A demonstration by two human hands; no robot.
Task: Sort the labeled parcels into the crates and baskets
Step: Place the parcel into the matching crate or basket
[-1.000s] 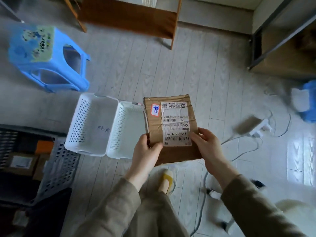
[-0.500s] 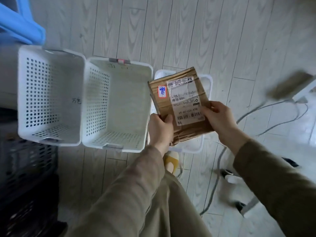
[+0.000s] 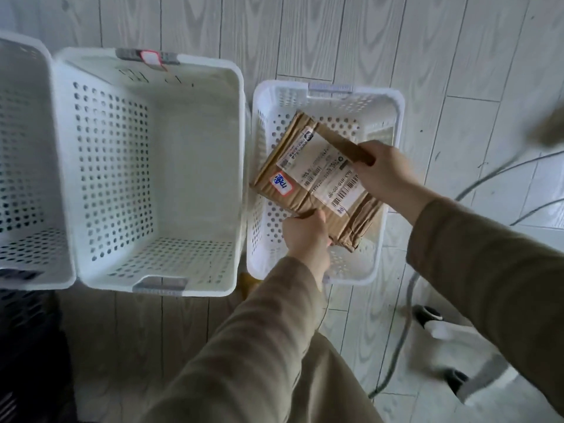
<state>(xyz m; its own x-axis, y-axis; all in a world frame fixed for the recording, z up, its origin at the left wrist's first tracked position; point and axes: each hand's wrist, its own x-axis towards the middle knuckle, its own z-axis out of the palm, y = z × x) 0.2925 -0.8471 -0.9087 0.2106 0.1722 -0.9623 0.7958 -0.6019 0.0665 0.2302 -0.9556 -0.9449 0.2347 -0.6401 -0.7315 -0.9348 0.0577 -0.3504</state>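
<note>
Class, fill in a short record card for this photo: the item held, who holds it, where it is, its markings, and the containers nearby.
item held: brown cardboard parcel
held by: left hand at its near edge, right hand at its right side
position: tilted, over the small white basket
markings: white shipping label with barcodes; small red-bordered sticker with blue handwriting
neighbouring containers: large white basket beside the small one, nothing visible inside; another white basket at the left edge, partly out of view
floor: pale wood-look planks
</note>
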